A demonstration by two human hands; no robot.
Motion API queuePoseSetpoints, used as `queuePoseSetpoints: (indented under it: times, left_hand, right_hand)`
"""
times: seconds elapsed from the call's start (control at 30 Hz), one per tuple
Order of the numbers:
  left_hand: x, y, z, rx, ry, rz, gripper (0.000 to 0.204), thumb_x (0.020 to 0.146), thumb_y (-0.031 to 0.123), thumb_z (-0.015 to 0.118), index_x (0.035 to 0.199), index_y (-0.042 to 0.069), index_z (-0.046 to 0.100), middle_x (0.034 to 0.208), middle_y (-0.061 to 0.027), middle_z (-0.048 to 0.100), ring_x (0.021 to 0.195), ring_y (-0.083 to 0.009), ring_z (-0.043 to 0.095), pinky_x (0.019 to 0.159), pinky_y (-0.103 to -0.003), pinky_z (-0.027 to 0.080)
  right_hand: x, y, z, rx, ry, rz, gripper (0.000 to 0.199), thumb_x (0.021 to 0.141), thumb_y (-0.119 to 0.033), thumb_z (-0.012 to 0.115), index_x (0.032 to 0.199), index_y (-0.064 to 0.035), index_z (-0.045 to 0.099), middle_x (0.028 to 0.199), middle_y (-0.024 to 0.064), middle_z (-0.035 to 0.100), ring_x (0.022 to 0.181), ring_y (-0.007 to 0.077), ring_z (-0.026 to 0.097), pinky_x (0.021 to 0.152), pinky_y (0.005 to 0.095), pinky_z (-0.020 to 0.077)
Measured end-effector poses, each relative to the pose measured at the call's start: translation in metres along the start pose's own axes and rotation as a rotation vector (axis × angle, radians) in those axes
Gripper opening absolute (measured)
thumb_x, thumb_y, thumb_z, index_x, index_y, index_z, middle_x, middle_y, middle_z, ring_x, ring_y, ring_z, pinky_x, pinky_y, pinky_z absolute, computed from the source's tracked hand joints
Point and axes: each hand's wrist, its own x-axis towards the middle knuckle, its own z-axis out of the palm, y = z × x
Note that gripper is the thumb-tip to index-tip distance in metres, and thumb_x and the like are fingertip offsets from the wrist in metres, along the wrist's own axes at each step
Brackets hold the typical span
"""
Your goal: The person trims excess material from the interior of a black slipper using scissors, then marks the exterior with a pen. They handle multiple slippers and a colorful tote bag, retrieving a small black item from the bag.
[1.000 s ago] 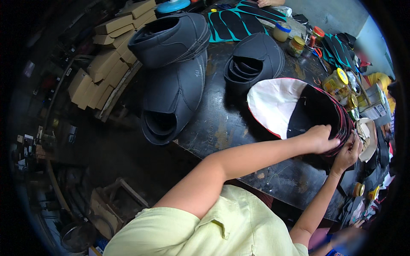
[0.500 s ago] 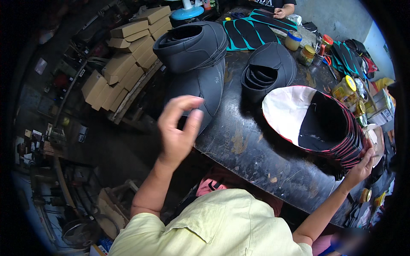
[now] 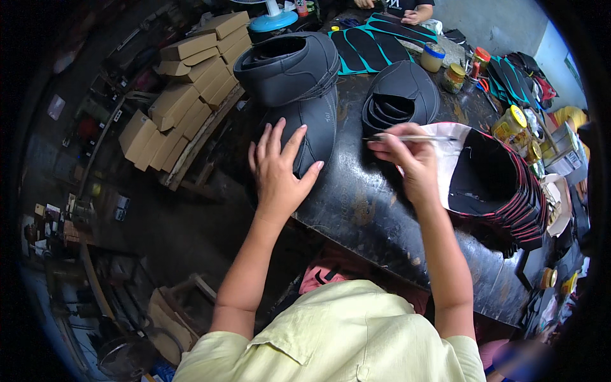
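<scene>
My left hand (image 3: 279, 167) lies with fingers spread on a black stitched shoe-upper piece (image 3: 321, 137), part of a nested stack. The stack's rolled top part (image 3: 286, 67) stands just behind. In my right hand (image 3: 410, 159) is a slim silver pen-like tool (image 3: 423, 137), pinched between thumb and fingers and pointing sideways. That hand hovers over the near side of a second black nested stack (image 3: 401, 95). Beneath and right of it sits a stack of black linings with red edges (image 3: 503, 213), whose front piece shows a white inside, partly hidden by my hand and wrist.
The dark worn table (image 3: 356, 204) carries jars (image 3: 433, 57), black pieces on teal sheets (image 3: 366, 48) and a cardboard tray (image 3: 557, 207). Brown boxes (image 3: 184, 102) are piled at left, near a blue-based fan (image 3: 273, 22). A co-worker's hand (image 3: 417, 14) is across the table.
My left hand has come down from the air onto the black upper. My right hand has left the lining stack's right side and moved left, now with the pen-like tool.
</scene>
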Motion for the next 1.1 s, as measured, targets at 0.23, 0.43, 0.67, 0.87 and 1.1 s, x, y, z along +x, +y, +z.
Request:
queuePoseSetpoints:
  times: [0.23, 0.43, 0.67, 0.87, 1.1]
  left_hand:
    - [-0.001, -0.003, 0.006, 0.056, -0.057, -0.016, 0.067, 0.082, 0.035, 0.076, 0.145, 0.023, 0.057, 0.156, -0.0136, 0.044, 0.145, -0.0364, 0.038, 0.119, -0.061, 0.020]
    - [-0.001, -0.003, 0.008, 0.054, -0.057, -0.020, 0.066, 0.082, 0.035, 0.075, 0.145, 0.023, 0.056, 0.156, -0.0137, 0.044, 0.145, -0.0366, 0.037, 0.119, -0.061, 0.020]
    - [-0.001, -0.002, 0.007, 0.079, -0.057, -0.022, 0.066, 0.081, 0.031, 0.078, 0.143, 0.021, 0.058, 0.155, -0.0130, 0.045, 0.145, -0.0370, 0.039, 0.118, -0.060, 0.022]
    - [-0.001, -0.001, 0.007, 0.083, -0.059, -0.017, 0.067, 0.081, 0.031, 0.078, 0.143, 0.020, 0.058, 0.155, -0.0128, 0.045, 0.145, -0.0372, 0.039, 0.119, -0.060, 0.022]
    - [-0.001, -0.001, 0.007, 0.083, -0.063, -0.014, 0.066, 0.081, 0.031, 0.077, 0.144, 0.020, 0.058, 0.155, -0.0131, 0.045, 0.145, -0.0372, 0.039, 0.119, -0.060, 0.021]
  right_hand:
    - [0.036, 0.064, 0.034, 0.035, 0.081, 0.103, 0.018, 0.104, -0.022, 0.063, 0.108, -0.0057, 0.057, 0.101, 0.0081, 0.070, 0.095, 0.0198, 0.075, 0.076, 0.0267, 0.0594]
    - [0.037, 0.070, 0.035, 0.038, 0.074, 0.063, 0.018, 0.105, -0.022, 0.061, 0.110, -0.0058, 0.056, 0.101, 0.0082, 0.070, 0.094, 0.0190, 0.075, 0.074, 0.0263, 0.0592]
    - [0.039, 0.072, 0.034, -0.040, 0.030, 0.050, 0.018, 0.105, -0.021, 0.060, 0.112, -0.0045, 0.056, 0.106, 0.0095, 0.069, 0.098, 0.0214, 0.074, 0.081, 0.0297, 0.0611]
    - [0.039, 0.073, 0.036, -0.128, 0.007, 0.031, 0.017, 0.103, -0.019, 0.063, 0.111, -0.0043, 0.059, 0.104, 0.0096, 0.072, 0.099, 0.0203, 0.074, 0.084, 0.0311, 0.0605]
    - [0.037, 0.074, 0.039, -0.096, 0.042, -0.004, 0.015, 0.102, -0.017, 0.065, 0.105, -0.0021, 0.063, 0.099, 0.0064, 0.072, 0.094, 0.0144, 0.072, 0.081, 0.0278, 0.0583]
